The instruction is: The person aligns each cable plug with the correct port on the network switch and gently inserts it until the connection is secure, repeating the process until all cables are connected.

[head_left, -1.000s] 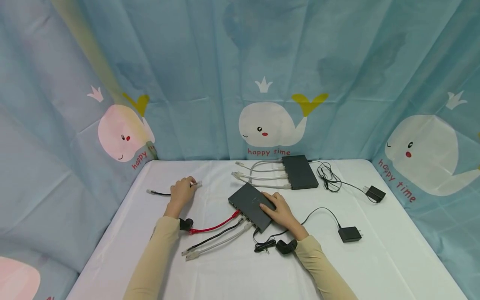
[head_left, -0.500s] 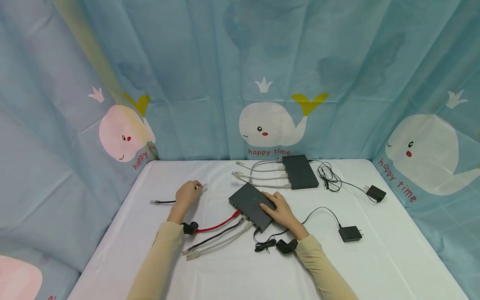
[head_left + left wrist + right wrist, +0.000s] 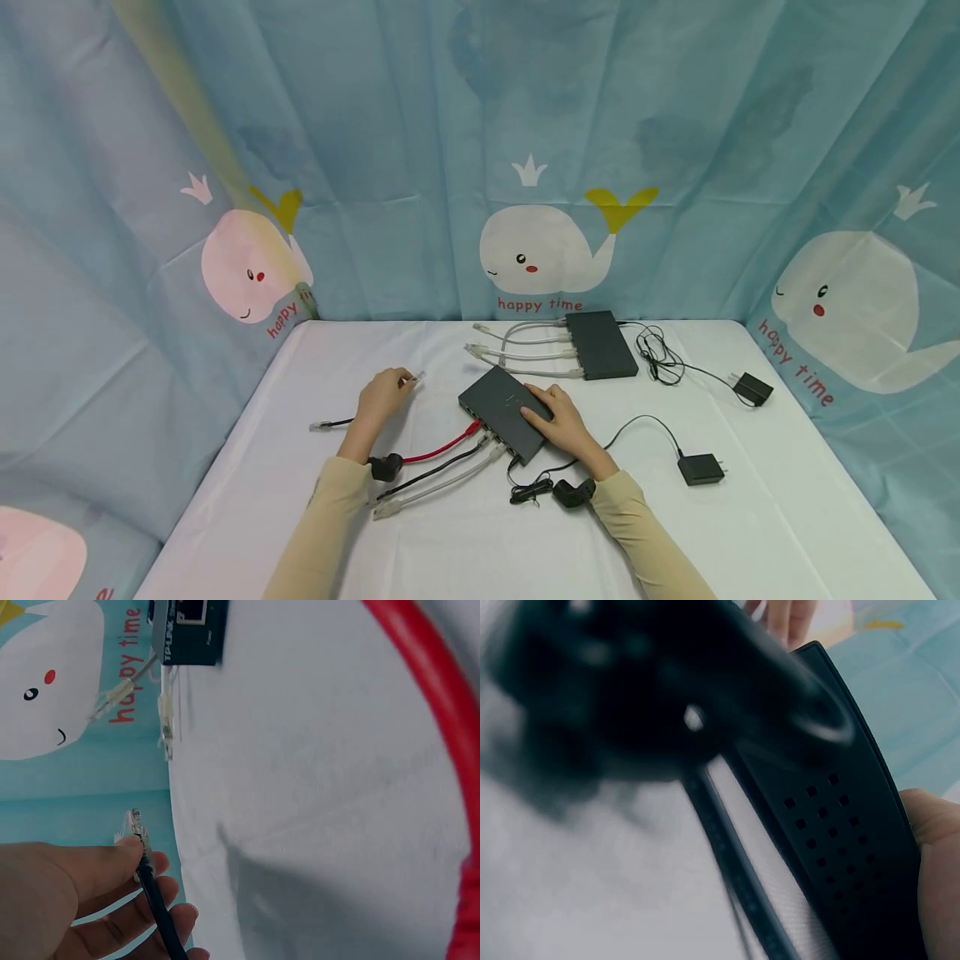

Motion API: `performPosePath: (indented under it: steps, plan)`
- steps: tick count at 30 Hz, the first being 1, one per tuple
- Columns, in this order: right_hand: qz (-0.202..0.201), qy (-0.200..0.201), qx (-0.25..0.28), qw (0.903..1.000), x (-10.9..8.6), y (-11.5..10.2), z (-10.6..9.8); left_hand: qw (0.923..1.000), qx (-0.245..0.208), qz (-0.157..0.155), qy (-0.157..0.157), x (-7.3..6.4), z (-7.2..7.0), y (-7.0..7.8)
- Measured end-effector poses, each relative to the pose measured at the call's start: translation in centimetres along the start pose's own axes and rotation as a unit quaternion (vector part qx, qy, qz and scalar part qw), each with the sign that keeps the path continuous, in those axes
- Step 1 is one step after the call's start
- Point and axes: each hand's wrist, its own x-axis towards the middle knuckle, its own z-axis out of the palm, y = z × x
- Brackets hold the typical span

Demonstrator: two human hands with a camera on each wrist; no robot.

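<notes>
My left hand [image 3: 382, 397] pinches a short black Ethernet cable [image 3: 156, 901] just behind its clear plug [image 3: 135, 822]. The cable's other end [image 3: 330, 425] trails out to the left of the wrist. With thumb on top and fingers at the far edge, my right hand [image 3: 564, 425] grips a dark network switch [image 3: 497, 402], which sits at an angle in mid-table. Red [image 3: 438, 452], black [image 3: 431, 477] and grey [image 3: 450, 485] Ethernet cables are plugged into its near-left side. In the right wrist view the vented side of the switch [image 3: 821, 825] shows, partly behind a blurred dark shape.
Behind, another dark network switch [image 3: 602, 346] has several grey cables [image 3: 536, 355] fanning left. Its coiled cord [image 3: 660, 362] runs to a power adapter [image 3: 752, 388]. A second adapter [image 3: 701, 469] lies at right, its bundled cord [image 3: 531, 490] near the held switch. A curtain [image 3: 390, 167] backs the table.
My left hand has moved right and slightly nearer, toward the held switch, drawing the black Ethernet cable along. The right hand and the switch have stayed put.
</notes>
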Motion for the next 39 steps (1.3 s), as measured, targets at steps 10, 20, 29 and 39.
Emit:
performPosePath:
  steps: [10, 20, 29, 39]
  plan:
    - [0.0, 0.003, -0.001, 1.0, 0.0, 0.1, 0.1, 0.9991, -0.038, 0.013, -0.01, -1.3, 0.8, 0.9]
    - [0.004, -0.002, 0.0, 1.0, -0.1, 0.1, 0.1, 0.9979, -0.062, 0.02, -0.005, -2.7, 2.2, 1.6]
    - [0.001, 0.002, -0.001, 1.0, -0.2, 0.1, 0.2, 0.9972, -0.067, 0.026, -0.022, -3.5, 2.6, 2.4]
    - [0.005, -0.002, 0.003, 1.0, 0.0, -0.1, -0.1, 0.9941, -0.083, 0.05, -0.048, -4.2, 2.6, 3.5]
